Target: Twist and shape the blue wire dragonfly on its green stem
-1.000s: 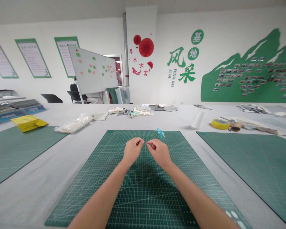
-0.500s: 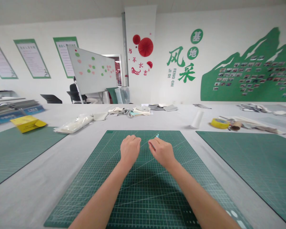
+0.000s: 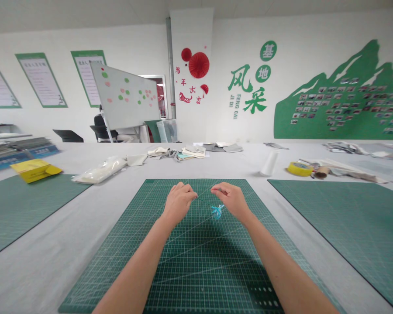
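Note:
Both my hands are over the green gridded cutting mat [image 3: 196, 244]. My left hand [image 3: 179, 203] is closed, thumb and fingertips pressed together near the mat's far middle. Across a small gap, my right hand [image 3: 232, 198] is pinched too, its fingertips pointing left. Whatever thin thing the two pinches hold is too fine to make out. Just below my right fingertips is a small light-blue tangle of strands [image 3: 218, 211]. Whether it lies on the mat or hangs above it I cannot tell.
Other cutting mats lie left [image 3: 29, 205] and right [image 3: 340, 213]. Further back are a yellow box [image 3: 36, 170], a plastic bag [image 3: 101, 170], fabric scraps [image 3: 193, 151], a white roll [image 3: 270, 164] and yellow tape [image 3: 300, 169].
My right hand has moved slightly right, widening the gap between my hands. The blue strands, earlier just showing above my right hand, now appear below its fingertips.

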Action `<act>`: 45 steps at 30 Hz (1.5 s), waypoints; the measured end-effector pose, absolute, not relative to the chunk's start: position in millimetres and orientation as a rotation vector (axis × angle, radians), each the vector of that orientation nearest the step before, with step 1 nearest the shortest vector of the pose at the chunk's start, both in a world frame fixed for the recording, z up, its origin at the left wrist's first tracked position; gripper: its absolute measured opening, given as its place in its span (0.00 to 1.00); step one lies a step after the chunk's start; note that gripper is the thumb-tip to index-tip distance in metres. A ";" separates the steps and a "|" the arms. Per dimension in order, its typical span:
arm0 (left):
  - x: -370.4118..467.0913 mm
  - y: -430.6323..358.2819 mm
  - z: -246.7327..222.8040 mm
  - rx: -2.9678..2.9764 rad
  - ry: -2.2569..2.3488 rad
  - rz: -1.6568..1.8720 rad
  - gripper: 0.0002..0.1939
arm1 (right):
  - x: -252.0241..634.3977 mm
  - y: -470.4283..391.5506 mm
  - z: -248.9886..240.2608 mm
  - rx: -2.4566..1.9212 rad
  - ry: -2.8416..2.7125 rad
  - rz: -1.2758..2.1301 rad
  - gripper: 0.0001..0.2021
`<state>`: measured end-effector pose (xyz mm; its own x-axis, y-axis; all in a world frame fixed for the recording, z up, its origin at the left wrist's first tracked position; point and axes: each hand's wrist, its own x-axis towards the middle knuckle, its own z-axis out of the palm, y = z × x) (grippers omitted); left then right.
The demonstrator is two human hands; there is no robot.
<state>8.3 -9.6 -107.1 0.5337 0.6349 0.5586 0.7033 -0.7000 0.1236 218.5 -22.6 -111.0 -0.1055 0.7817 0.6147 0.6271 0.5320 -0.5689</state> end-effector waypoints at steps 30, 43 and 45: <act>8.9 -1.0 -112.5 -2.840 -1.451 -1.708 0.09 | 193.3 -8.6 -150.2 -1.122 -1.405 1.091 0.08; 6.6 3.7 -120.5 -2.534 -1.591 -1.697 0.09 | 165.2 -36.0 -134.1 -1.144 -1.822 0.609 0.08; 6.9 2.7 -120.5 -2.514 -1.600 -1.626 0.09 | 163.3 -39.7 -132.2 -1.142 -1.881 0.513 0.08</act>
<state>6.9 2.7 -120.5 0.1115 0.8068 0.5802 0.5671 -0.5311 0.6295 163.3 -39.7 -132.2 -0.2176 0.8635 0.4550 0.5129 0.4977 -0.6994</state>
